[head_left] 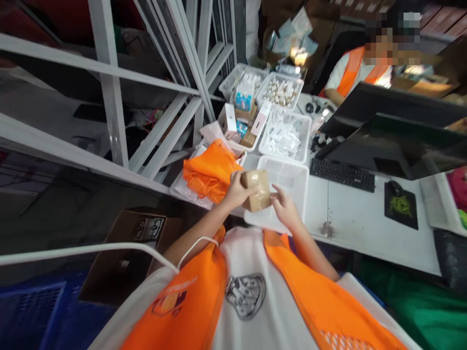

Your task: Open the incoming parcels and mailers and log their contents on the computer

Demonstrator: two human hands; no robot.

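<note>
A small brown cardboard box (258, 190) with shiny tape on it is held up in front of my chest. My left hand (240, 190) grips it from the left side, fingers wrapped round it. At the box's right side is my right hand (283, 203), its fingers apart and the fingertips close to the cardboard; whether they touch it I cannot tell. Beneath and behind the box stands a white plastic basket (299, 187). An orange mesh vest (211, 170) lies heaped on the table just left of my left hand.
Further back are a basket of white packets (284, 138), a basket of small boxes (237, 124) and a basket of small round pieces (280, 92). A keyboard (343, 174), mouse (394, 188) and monitors (394, 141) are right. A metal rack (113, 107) borders the left. A person (353, 73) sits opposite.
</note>
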